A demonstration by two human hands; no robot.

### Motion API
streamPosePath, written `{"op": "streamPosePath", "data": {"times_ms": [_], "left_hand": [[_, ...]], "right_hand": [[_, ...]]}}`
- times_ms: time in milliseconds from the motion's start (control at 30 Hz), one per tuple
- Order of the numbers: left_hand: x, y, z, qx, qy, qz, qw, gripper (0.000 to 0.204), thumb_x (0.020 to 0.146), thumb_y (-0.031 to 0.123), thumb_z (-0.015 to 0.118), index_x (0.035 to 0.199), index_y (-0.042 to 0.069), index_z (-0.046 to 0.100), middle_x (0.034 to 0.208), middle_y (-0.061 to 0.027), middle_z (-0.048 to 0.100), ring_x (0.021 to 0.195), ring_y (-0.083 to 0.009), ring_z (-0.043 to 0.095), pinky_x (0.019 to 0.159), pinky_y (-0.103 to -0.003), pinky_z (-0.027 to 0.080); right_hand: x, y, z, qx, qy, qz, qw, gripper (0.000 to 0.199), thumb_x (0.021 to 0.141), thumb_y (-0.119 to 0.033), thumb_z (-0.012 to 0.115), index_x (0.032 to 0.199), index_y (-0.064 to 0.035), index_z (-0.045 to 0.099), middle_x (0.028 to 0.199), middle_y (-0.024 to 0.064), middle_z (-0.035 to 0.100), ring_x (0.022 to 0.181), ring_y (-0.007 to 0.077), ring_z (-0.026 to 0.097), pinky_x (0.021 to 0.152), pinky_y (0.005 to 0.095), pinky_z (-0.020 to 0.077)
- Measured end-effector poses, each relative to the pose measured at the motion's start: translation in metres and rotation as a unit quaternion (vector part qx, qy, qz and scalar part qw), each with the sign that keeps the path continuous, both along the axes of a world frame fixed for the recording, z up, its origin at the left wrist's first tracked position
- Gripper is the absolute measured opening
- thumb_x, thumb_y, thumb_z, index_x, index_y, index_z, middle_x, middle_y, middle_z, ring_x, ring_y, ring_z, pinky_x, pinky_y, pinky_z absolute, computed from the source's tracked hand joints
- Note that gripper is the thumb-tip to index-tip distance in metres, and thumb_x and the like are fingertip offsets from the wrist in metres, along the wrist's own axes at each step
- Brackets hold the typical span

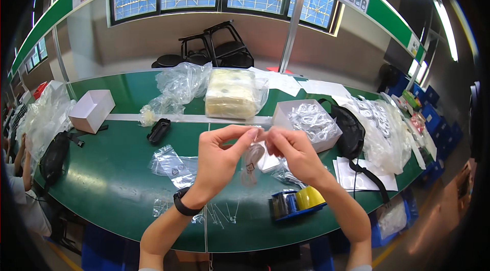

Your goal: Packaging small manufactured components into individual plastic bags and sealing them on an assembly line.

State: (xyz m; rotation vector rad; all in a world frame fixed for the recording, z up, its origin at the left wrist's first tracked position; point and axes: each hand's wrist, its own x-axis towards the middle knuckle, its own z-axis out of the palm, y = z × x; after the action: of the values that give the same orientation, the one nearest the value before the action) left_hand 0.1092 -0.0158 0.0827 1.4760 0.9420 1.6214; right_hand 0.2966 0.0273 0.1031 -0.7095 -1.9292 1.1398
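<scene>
Above the middle of the green table, a small clear plastic bag (249,166) hangs with what looks like a coiled white cable inside. My left hand (223,152) pinches the bag's top edge between thumb and fingers. Close beside it, my right hand (295,152) has its fingertips closed at the same top edge. Flat clear bags (172,164) lie left of my left hand. Beyond my right hand stands a white box (326,143) full of coiled white cables (311,119). More clear packets and white cables lie partly hidden beneath my right hand.
A tape dispenser with yellow tape (309,198) sits near the right forearm. Thin white strips (222,214) lie by the front edge. Farther back are a wrapped cream stack (230,95), an empty white box (93,111) and black pouches. Another person's arm (25,164) shows at far left.
</scene>
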Motion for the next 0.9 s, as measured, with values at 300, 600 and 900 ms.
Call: {"op": "streamPosePath", "data": {"times_ms": [300, 600, 900], "left_hand": [[-0.003, -0.004, 0.005, 0.02, 0.036, 0.069, 0.997, 0.017, 0.091, 0.005, 0.072, 0.107, 0.0, 0.077, 0.09, -0.0084, 0.078, 0.08, -0.0091, 0.071, 0.071, -0.022, 0.055], [-0.003, -0.004, 0.004, 0.045, 0.126, 0.063, 0.989, 0.019, 0.088, 0.003, 0.073, 0.106, -0.003, 0.076, 0.089, -0.0107, 0.077, 0.081, -0.0126, 0.073, 0.074, -0.025, 0.057], [-0.009, 0.002, 0.0, 0.196, 0.339, 0.083, 0.916, 0.012, 0.082, 0.001, 0.074, 0.094, 0.001, 0.074, 0.08, -0.0144, 0.07, 0.07, -0.0306, 0.068, 0.064, -0.033, 0.054]], "right_hand": [[-0.026, -0.012, 0.008, 0.584, -0.028, -0.184, 0.79, 0.024, 0.076, 0.002, 0.077, 0.099, -0.0036, 0.074, 0.081, 0.006, 0.059, 0.069, 0.0232, 0.054, 0.059, 0.0327, 0.0443], [-0.016, -0.005, 0.014, 0.558, -0.144, -0.138, 0.806, 0.024, 0.076, 0.0, 0.076, 0.099, -0.0028, 0.072, 0.09, 0.0073, 0.061, 0.081, 0.0265, 0.057, 0.073, 0.038, 0.0475], [0.003, 0.0, 0.017, 0.532, -0.155, -0.047, 0.831, 0.023, 0.074, 0.002, 0.075, 0.097, -0.0016, 0.071, 0.087, 0.0076, 0.061, 0.081, 0.0267, 0.059, 0.073, 0.0376, 0.0483]]}}
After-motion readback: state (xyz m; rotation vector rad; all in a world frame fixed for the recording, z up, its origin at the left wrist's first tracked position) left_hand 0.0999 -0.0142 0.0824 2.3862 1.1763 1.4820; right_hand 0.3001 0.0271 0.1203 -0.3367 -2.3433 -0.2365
